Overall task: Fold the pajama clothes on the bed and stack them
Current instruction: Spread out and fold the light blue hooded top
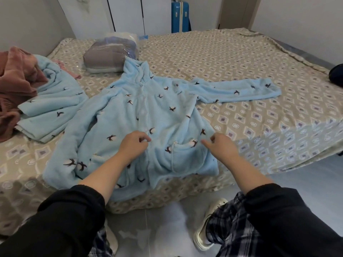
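The pajama top [144, 115] lies face up on the bed [241, 58], spread out near the front edge, with its hem draping over that edge toward the floor. One sleeve [239, 90] stretches out flat to the right; the other sleeve [61, 154] runs down along the left side and looks bunched. The matching pajama pants [50, 101] sit crumpled to the left, touching a reddish-brown garment [16, 84].

The main risk, as I judge it, is the thick fleece sliding. Because the hem hangs off the bed, a pull toward the person could drag the whole top over the edge. The front panels also overlap unevenly near the pockets, so folding now would likely trap wrinkles and give a lumpy, lopsided bundle that will not stack well. The bunched left sleeve could fold in crooked for the same reason.

The left hand [133, 143] is palm down over the middle of the top, near the button line, its fingers curled into a narrow pinch; whether fabric is caught between them I cannot tell. The right hand [220, 145] hovers just above the right pocket, forefinger pointing left and the other fingers loosely curled, holding nothing I can see. Both forearms reach forward from dark sleeves, roughly parallel.
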The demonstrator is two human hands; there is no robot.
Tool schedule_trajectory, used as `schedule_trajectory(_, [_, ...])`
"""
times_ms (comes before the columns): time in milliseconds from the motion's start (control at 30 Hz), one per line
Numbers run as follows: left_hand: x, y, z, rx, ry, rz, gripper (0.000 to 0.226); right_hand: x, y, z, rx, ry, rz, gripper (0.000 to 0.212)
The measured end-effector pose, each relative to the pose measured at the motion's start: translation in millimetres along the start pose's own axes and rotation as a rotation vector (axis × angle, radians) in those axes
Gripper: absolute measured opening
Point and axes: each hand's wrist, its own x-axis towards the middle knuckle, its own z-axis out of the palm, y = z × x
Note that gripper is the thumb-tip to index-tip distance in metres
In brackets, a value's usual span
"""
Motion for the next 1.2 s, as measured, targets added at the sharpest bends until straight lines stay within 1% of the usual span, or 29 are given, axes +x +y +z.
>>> schedule_trajectory(67, [-1, 2, 2, 0.006, 0.010, 0.007, 0.024, 3, -6, 8, -0.053, -0.028, -0.003, 0.035])
schedule_trajectory(100, [-1, 2, 2, 0.000, 0.019, 0.009, 0.024, 5, -7, 8, -0.035, -0.027, 0.012, 0.029])
schedule_trajectory(133, [-3, 2, 2, -0.023, 0.030, 0.010, 0.025, 8, -9, 6, 0.037, -0.024, 0.016, 0.024])
schedule_trajectory(167, [-4, 1, 1, -0.057, 0.043, 0.010, 0.026, 10, -8, 4, 0.146, -0.038, 0.013, 0.021])
schedule_trajectory(233, [-7, -1, 0, -0.085, 0.068, 0.018, 0.026, 9, -5, -7, 0.418, -0.071, 0.076, 0.026])
schedule_trajectory(300, [-8, -6, -1, 0.029, 0.065, 0.059, 0.025, 7, 2, -21, 0.819, -0.108, 0.204, 0.028])
schedule_trajectory(333, [-8, -7, -1, 0.112, 0.048, 0.095, 0.024, 6, 6, -27, 0.984, -0.152, 0.277, 0.023])
schedule_trajectory(367, [-8, -8, -1, 0.168, 0.031, 0.128, 0.024, 6, 12, -30, 1.021, -0.189, 0.321, 0.014])
schedule_trajectory(400, [-7, -7, -1, 0.186, 0.021, 0.146, 0.023, 7, 16, -33, 0.894, -0.215, 0.332, 0.012])
schedule_trajectory(433, [-6, -6, 0, 0.177, 0.020, 0.150, 0.023, 7, 19, -33, 0.694, -0.226, 0.343, 0.018])
schedule_trajectory(467, [-5, -4, 0, 0.159, 0.028, 0.149, 0.022, 7, 20, -33, 0.568, -0.227, 0.361, 0.020])
schedule_trajectory(500, [-4, -3, 2, 0.141, 0.043, 0.150, 0.022, 6, 20, -33, 0.579, -0.248, 0.361, 0.018])
schedule_trajectory(533, [-3, -1, 3, 0.127, 0.056, 0.155, 0.022, 5, 19, -33, 0.700, -0.276, 0.341, 0.016])
schedule_trajectory(567, [-3, 0, 5, 0.121, 0.062, 0.165, 0.022, 7, 21, -33, 0.890, -0.306, 0.333, 0.016])
schedule_trajectory(600, [-4, 1, 7, 0.124, 0.058, 0.175, 0.022, 7, 25, -32, 1.009, -0.268, 0.358, 0.018])
schedule_trajectory(633, [-5, 1, 9, 0.134, 0.043, 0.182, 0.022, 10, 29, -30, 0.990, -0.191, 0.399, 0.028])
schedule_trajectory(667, [-6, 1, 11, 0.142, 0.020, 0.187, 0.022, 11, 32, -29, 0.758, -0.126, 0.426, 0.041])
schedule_trajectory(700, [-6, 0, 13, 0.140, -0.008, 0.191, 0.024, 11, 35, -26, 0.424, -0.095, 0.426, 0.049])
schedule_trajectory(733, [-7, -1, 14, 0.131, -0.024, 0.195, 0.026, 10, 38, -22, 0.089, -0.076, 0.399, 0.050])
schedule_trajectory(767, [-9, -2, 14, 0.118, -0.015, 0.204, 0.029, 8, 37, -18, -0.124, -0.036, 0.343, 0.044])
schedule_trajectory(800, [-12, -3, 14, 0.119, 0.027, 0.230, 0.032, 4, 34, -11, -0.245, 0.031, 0.266, 0.040])
schedule_trajectory(867, [-16, -9, 18, 0.206, 0.134, 0.313, 0.041, -1, 18, 6, -0.347, 0.200, -0.013, 0.052])
schedule_trajectory(900, [-18, -14, 21, 0.274, 0.151, 0.325, 0.046, -3, 8, 15, -0.335, 0.231, -0.168, 0.057])
schedule_trajectory(933, [-20, -17, 23, 0.343, 0.125, 0.300, 0.049, -6, -2, 23, -0.319, 0.199, -0.321, 0.059])
schedule_trajectory(1000, [-23, -25, 29, 0.459, 0.025, 0.231, 0.052, -9, -15, 38, -0.332, 0.002, -0.554, 0.056])
schedule_trajectory(1033, [-23, -28, 31, 0.491, -0.009, 0.224, 0.053, -10, -16, 46, -0.356, -0.093, -0.594, 0.054])
schedule_trajectory(1067, [-24, -31, 31, 0.501, -0.040, 0.229, 0.054, -8, -16, 52, -0.371, -0.137, -0.577, 0.054])
schedule_trajectory(1133, [-26, -33, 23, 0.477, -0.088, 0.255, 0.055, -3, -22, 61, -0.337, -0.094, -0.415, 0.053])
schedule_trajectory(1200, [-31, -39, 10, 0.445, -0.068, 0.279, 0.052, 1, -42, 66, -0.308, -0.046, -0.214, 0.055])
